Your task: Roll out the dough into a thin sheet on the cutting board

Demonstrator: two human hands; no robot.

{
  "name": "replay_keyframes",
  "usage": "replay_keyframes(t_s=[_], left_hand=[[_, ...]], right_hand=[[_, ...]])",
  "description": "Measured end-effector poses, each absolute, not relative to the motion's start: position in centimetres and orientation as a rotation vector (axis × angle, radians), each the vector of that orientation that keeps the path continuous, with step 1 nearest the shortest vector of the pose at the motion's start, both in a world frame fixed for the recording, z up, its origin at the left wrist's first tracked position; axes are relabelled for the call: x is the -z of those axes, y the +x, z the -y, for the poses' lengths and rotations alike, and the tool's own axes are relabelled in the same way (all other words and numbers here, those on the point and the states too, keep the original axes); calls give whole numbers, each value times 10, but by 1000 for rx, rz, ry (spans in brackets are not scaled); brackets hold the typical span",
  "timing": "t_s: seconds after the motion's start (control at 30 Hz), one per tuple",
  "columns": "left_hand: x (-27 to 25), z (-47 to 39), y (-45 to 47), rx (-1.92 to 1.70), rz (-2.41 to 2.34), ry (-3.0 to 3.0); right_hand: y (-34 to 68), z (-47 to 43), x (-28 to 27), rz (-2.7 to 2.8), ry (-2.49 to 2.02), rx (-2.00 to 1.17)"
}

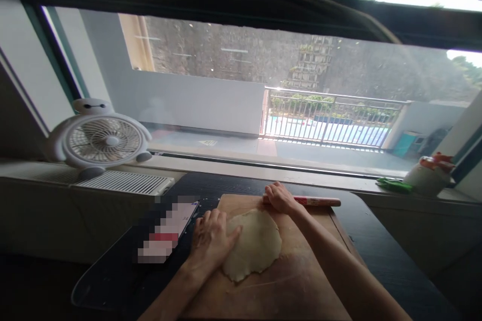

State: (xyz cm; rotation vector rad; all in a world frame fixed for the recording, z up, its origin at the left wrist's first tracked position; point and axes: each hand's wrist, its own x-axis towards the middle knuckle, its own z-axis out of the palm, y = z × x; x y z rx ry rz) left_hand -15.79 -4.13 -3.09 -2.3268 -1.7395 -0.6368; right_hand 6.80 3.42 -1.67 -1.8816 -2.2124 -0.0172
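Note:
A flat, uneven sheet of dough (256,246) lies on a wooden board (297,281). My left hand (211,235) rests at the board's left side, thumb stretched onto the dough's edge and apart from the other fingers. At the far edge of the board, my right hand (279,198) is closed around the left part of a rolling pin (320,201). The pin has a red, patterned middle and lies crosswise beyond the dough, its right end sticking out past my wrist.
The board lies on a dark table (380,230). A phone-like screen (169,233), partly pixelated, is left of the board. On the sill stand a white character-shaped fan (111,140) and, at right, a pale rounded object (429,178) beside a green item (395,184). A window is behind.

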Motion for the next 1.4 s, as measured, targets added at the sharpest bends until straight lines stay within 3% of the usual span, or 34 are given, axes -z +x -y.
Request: replay_keyframes(t_s=[0.17, 0.3, 0.57, 0.63, 0.7, 0.83, 1.07, 1.4], left_hand=[[13, 24, -158, 448, 1880, -2407], [11, 22, -154, 459, 1980, -2634], [21, 38, -116, 1257, 1829, -2696], [6, 26, -112, 1165, 1616, -2806], [-10, 10, -111, 852, 1379, -2900], [-11, -1, -113, 470, 1296, -2655], [48, 43, -108, 767, 1299, -2584], [35, 47, -98, 769, 1191, -2743]], right_hand=[[98, -9, 38, 1896, -1977, 338], [107, 3, 43, 1809, -2056, 378], [108, 2, 38, 1864, -2053, 342], [109, 4, 37, 1879, -2064, 303], [111, 6, 34, 1898, -2077, 267], [111, 19, 23, 1905, -2063, 194], [109, 53, 38, 1946, -1988, 138], [90, 9, 20, 1896, -2072, 135]])
